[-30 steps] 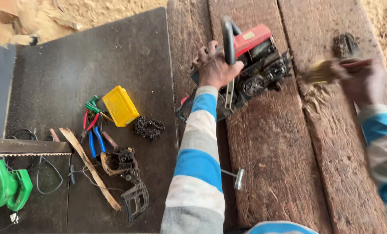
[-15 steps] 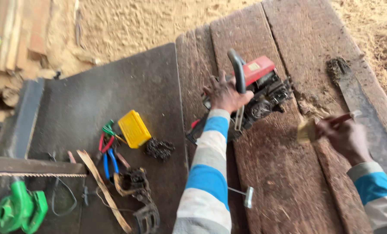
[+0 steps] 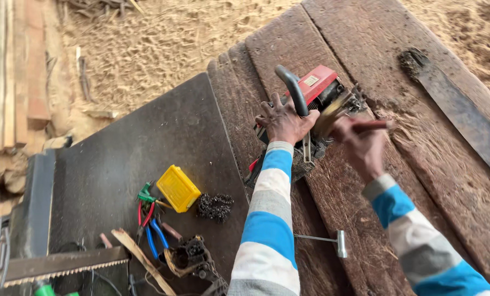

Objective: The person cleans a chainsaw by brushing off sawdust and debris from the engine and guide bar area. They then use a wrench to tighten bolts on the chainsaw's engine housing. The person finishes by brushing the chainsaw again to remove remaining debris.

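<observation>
Now, saw [image 3: 321, 96]: red chainsaw body on the plank tabletop [image 3: 420, 142]; likely heavy, rigid, best gripped by its black handle [image 3: 292, 90].
Left hand [image 3: 282, 121]: pressing on saw, fingers spread.
Right hand [image 3: 354, 140]: clenched round brush [image 3: 338, 109].
Nearby: yellow box [image 3: 178, 188], pliers [image 3: 153, 233], bar [image 3: 459, 104].

Weathered wooden planks [image 3: 453, 181] and a dark sheet [image 3: 146, 148] lie over sawdust-strewn ground [image 3: 162, 38] in daylight.

1. Weathered wooden plank bench [image 3: 420, 181]: carries a red chainsaw body [image 3: 316, 104], a guide bar [image 3: 459, 104] and a T-handle wrench [image 3: 332, 240].
2. Dark sheet [image 3: 146, 142]: carries a yellow box [image 3: 177, 188], a chain heap [image 3: 214, 206], pliers [image 3: 149, 227] and a saw blade [image 3: 64, 264].
</observation>
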